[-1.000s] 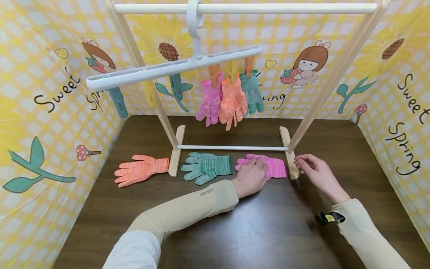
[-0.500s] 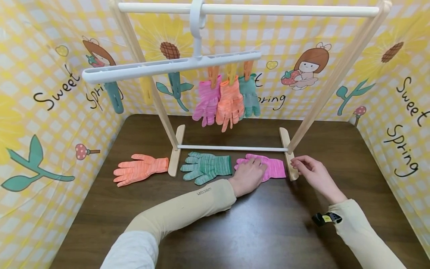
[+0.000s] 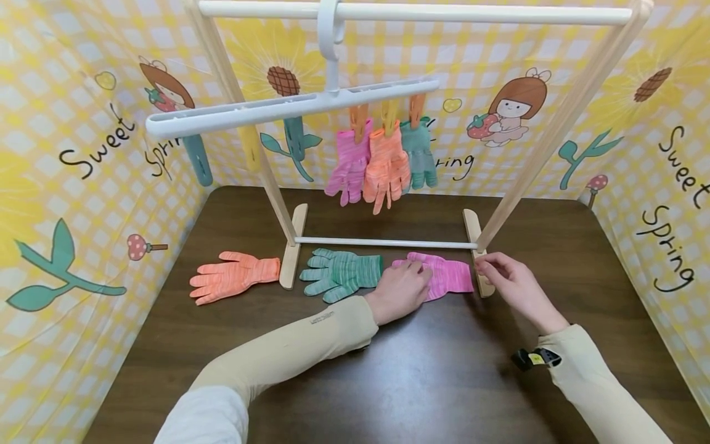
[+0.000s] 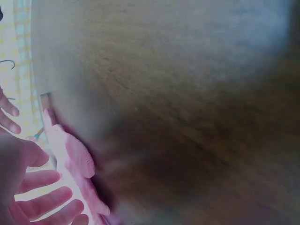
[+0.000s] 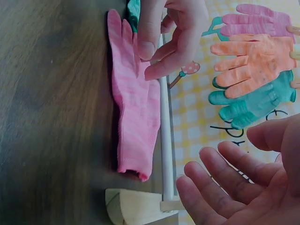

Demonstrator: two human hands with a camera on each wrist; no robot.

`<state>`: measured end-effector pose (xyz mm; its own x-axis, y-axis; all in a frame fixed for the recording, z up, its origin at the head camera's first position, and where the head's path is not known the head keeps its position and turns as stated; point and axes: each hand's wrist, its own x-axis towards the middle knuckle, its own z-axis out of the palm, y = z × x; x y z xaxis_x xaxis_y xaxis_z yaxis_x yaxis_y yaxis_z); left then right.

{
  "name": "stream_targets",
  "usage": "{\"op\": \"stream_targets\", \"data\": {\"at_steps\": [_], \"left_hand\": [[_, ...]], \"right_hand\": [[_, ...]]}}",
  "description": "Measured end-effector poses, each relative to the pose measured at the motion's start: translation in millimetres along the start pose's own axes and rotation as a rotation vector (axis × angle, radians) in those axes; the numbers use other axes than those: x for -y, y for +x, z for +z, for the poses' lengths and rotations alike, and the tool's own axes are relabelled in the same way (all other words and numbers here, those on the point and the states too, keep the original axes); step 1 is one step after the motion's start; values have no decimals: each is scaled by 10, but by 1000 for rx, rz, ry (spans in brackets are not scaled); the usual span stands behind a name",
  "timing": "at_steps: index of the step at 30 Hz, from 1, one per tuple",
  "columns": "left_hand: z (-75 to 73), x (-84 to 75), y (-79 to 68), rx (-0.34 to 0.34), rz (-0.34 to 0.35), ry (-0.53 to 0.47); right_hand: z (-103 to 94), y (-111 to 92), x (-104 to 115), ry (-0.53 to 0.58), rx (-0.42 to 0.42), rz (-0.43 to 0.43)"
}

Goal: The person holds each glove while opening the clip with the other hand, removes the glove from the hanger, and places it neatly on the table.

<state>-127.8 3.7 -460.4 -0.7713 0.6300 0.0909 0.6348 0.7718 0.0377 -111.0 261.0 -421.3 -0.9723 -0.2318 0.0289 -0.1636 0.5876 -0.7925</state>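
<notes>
A pink knit glove (image 3: 452,277) lies flat on the table, cuff to the right. My left hand (image 3: 399,291) is over its finger end, fingers loosely bent; the right wrist view shows thumb and forefinger apart, with nothing pinched between them. Fingers of that hand (image 4: 49,192) hang beside the glove in the left wrist view. To the right of the cuff, my right hand (image 3: 513,287) hovers by the rack's wooden foot (image 3: 485,283), its fingers (image 5: 220,178) relaxed and holding nothing. A green glove (image 3: 344,274) and an orange glove (image 3: 235,277) lie further left in the row.
Above stands a wooden rack with a white top bar (image 3: 471,12). From it a pale hanger (image 3: 277,106) hangs tilted, with clothespins. Its right half carries a pink glove (image 3: 349,163), an orange glove (image 3: 386,163) and a green glove (image 3: 421,154). A low white crossbar (image 3: 383,242) joins the feet.
My left hand has slid a little left along the pink glove, uncovering more of its middle. The right hand has shifted slightly left towards the rack's foot.
</notes>
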Motion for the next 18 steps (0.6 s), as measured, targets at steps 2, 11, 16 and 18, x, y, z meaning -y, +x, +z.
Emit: {"op": "stream_targets", "data": {"at_steps": [2, 11, 16, 18], "left_hand": [[-23, 22, -25, -30, 0, -15], [-145, 162, -159, -119, -23, -139], [-177, 256, -245, -194, -52, -189], [-194, 291, -280, -222, -63, -227]], "right_hand": [[1, 3, 34, -1, 1, -6], [-2, 19, 199, -4, 9, -26], [-2, 38, 276, -39, 0, -36], [-5, 46, 315, -48, -3, -39]]}}
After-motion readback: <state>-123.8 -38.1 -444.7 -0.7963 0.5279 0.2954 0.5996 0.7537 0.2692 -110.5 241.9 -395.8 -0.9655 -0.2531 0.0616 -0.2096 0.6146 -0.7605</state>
